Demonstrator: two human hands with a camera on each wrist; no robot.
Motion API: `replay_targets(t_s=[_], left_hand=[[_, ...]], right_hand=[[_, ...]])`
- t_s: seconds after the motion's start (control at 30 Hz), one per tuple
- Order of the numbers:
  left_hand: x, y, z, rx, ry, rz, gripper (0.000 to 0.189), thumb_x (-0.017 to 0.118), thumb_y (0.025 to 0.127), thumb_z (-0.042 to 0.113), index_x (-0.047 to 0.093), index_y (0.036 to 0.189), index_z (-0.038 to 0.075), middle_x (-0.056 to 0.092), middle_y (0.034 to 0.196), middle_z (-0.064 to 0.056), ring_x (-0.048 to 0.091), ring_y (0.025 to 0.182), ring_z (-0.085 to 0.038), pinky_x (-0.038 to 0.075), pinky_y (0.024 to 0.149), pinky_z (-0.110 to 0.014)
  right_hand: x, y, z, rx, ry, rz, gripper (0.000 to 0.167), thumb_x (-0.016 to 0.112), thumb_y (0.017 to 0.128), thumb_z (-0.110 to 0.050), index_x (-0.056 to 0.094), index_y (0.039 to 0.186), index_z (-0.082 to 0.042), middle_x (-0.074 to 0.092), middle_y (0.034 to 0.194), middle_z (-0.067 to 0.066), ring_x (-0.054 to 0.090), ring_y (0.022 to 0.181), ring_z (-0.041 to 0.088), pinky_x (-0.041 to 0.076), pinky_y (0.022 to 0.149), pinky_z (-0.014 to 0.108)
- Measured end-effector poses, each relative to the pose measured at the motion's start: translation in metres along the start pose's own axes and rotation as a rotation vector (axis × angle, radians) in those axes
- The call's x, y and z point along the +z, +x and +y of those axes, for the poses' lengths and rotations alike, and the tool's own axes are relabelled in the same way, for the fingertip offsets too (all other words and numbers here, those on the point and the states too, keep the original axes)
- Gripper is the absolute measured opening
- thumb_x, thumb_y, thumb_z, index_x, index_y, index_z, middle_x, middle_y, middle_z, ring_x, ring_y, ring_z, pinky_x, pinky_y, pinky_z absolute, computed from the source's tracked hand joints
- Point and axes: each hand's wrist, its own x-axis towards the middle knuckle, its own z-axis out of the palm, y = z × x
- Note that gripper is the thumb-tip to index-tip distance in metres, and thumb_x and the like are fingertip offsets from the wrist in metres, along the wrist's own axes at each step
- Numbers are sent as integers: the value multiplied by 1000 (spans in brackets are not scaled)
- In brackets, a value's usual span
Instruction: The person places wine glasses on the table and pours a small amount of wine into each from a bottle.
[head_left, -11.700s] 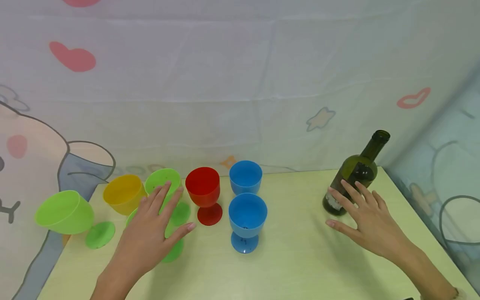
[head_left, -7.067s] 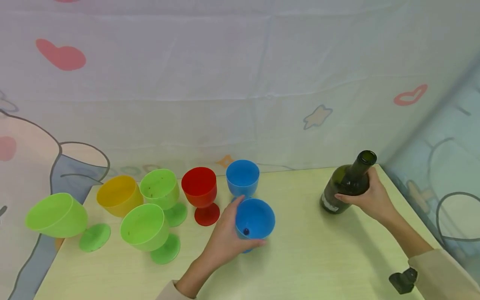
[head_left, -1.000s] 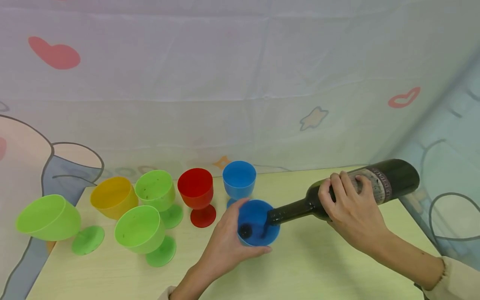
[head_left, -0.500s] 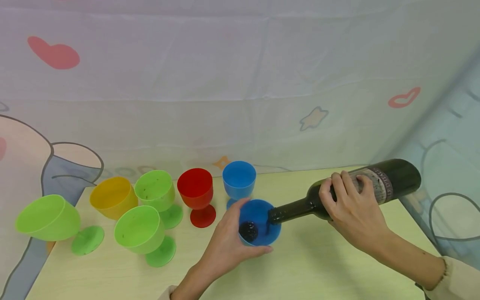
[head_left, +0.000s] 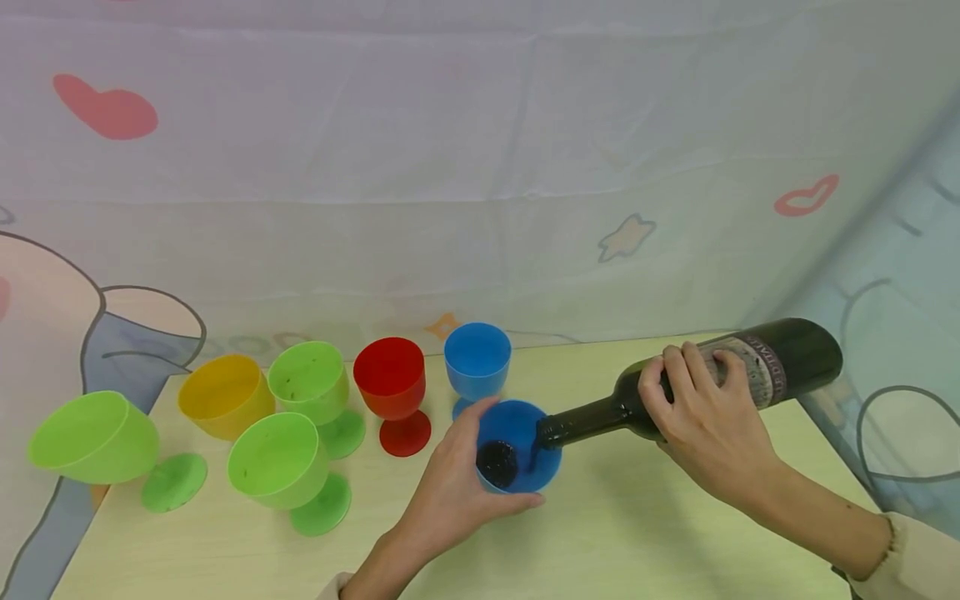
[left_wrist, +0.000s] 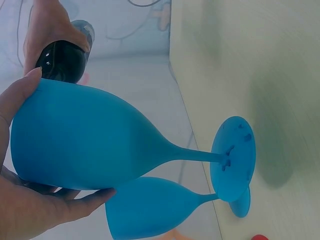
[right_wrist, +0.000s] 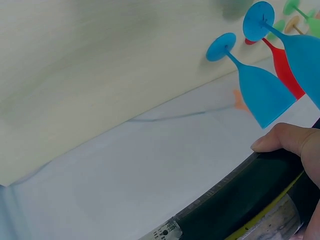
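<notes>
My left hand [head_left: 453,479] holds a blue plastic goblet [head_left: 517,417] round its bowl. In the left wrist view the foot [left_wrist: 234,160] of this goblet is off the table, its underside showing. My right hand [head_left: 705,417] grips a dark green wine bottle [head_left: 798,354] round its body, tilted with the neck low and to the left. The bottle's mouth is at the right rim of the goblet. A thin dark stream runs down inside, and dark liquid [head_left: 497,463] lies in the bowl. A second blue goblet [head_left: 478,354] stands just behind.
Left of the hands stand a red goblet [head_left: 390,379], a yellow goblet [head_left: 225,400] and three green goblets, at the back [head_left: 309,375], nearer [head_left: 277,462] and far left [head_left: 93,437]. The pale table [head_left: 622,533] ends at a printed cloth backdrop [head_left: 375,167].
Since the earliest frames, my left hand has taken and raised the blue goblet; my right hand has lifted and tipped the bottle. Over the last second the dark liquid has grown while both hands stay nearly still.
</notes>
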Motion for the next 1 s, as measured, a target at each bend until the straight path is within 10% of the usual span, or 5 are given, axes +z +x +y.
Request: replay_targets(t_s=[1.0], left_hand=[[-2, -2, -3, -6, -31, 3, 89, 82, 64, 35, 34, 135, 11, 44, 129, -8, 39, 119, -31, 48, 81, -47]], right_hand=[[4, -8, -12, 86, 52, -50, 73, 81, 38, -24, 47, 94, 7, 51, 87, 25, 52, 78, 38, 41, 66, 55]])
